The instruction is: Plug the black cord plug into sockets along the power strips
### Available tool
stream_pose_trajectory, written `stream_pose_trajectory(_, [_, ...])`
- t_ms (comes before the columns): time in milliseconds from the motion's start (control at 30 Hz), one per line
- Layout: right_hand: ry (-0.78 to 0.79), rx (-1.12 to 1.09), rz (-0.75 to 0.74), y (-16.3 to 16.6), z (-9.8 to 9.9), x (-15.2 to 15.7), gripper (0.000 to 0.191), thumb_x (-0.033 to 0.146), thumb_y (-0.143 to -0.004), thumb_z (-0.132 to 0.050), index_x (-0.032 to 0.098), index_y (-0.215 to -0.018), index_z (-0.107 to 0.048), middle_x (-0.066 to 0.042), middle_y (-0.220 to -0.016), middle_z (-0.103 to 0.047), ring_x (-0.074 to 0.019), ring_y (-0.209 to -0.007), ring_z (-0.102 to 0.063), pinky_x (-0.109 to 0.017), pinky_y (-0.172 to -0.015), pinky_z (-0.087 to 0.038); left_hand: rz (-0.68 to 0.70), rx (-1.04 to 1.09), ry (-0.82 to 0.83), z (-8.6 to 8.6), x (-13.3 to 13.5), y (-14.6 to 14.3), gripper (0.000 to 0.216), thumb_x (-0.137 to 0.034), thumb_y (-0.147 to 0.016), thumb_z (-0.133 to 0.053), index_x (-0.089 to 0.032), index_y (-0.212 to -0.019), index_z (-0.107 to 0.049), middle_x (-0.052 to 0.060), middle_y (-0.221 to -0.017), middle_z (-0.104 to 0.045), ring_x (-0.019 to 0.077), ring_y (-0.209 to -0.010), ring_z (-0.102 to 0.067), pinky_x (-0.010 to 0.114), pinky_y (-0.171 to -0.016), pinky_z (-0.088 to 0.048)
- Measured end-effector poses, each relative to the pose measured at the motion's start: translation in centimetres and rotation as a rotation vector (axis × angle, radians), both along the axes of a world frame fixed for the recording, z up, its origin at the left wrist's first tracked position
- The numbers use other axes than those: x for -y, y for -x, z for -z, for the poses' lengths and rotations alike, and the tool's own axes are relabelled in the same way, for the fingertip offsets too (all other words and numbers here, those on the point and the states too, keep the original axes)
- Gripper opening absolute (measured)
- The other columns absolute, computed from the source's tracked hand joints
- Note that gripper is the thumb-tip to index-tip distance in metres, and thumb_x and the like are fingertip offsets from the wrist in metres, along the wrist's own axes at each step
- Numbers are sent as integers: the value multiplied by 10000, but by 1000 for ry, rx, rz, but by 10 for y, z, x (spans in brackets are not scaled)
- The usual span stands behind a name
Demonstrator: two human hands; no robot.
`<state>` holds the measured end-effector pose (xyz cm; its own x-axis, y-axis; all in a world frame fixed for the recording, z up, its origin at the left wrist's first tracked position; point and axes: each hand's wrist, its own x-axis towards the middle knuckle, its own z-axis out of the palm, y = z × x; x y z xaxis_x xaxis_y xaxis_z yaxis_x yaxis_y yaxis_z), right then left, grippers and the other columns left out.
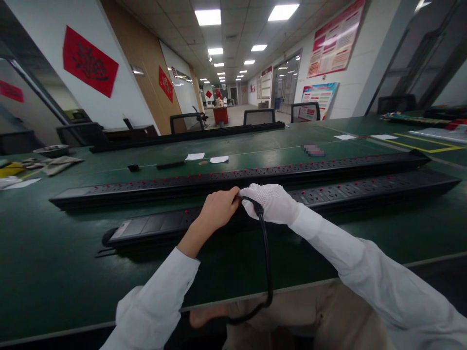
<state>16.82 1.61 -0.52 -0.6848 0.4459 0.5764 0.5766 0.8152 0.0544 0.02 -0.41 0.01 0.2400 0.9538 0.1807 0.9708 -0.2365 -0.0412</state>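
Two long black power strips lie across the green table point(54, 272). The nearer power strip point(153, 226) runs from lower left to right, the farther power strip point(175, 183) lies behind it. My left hand point(218, 209), bare, is closed with its fingers pinched on the end of a black cable point(267, 262) over the near strip. My right hand point(273, 203), in a white glove, is closed around the same cable right beside it. The cable hangs down over the table's front edge and curls back under it.
White paper slips point(206, 158) and small black parts lie behind the strips. Cloths and a yellow item point(10, 169) sit at far left. Another long black strip point(189, 134) and chairs stand at the table's far edge. Papers and yellow tape lines mark the right side.
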Motion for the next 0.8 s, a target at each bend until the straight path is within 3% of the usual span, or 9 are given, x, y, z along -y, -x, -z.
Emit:
stream_pose_trajectory(300, [12,-13,-85,-3,1,-3,274,278,-798,-404,219,-1015,-561,1,-758,-561,-76,-636,-515,-185,-602,-334,-19,19,23,2,0,1,208,-311,-865,-337,-235,-1002,-473,44,-875,-638,232,-845,-601,311,-698,-413])
stream_pose_trajectory(600, [1,-16,-65,-1,0,-1,267,264,-794,-399,221,-995,-568,1,-758,-564,-78,-645,-516,-185,-605,-330,-23,34,54,0,0,0,239,-296,-875,-319,-245,-1031,-493,47,-913,-637,217,-879,-592,302,-723,-411])
stream_pose_trajectory(800, [-5,-15,-37,0,-1,1,235,281,-799,-400,214,-942,-574,-4,-769,-572,-93,-673,-528,-193,-609,-334,13,32,51,-1,1,-1,214,-277,-855,-354,-232,-954,-538,44,-930,-636,214,-882,-589,304,-742,-414])
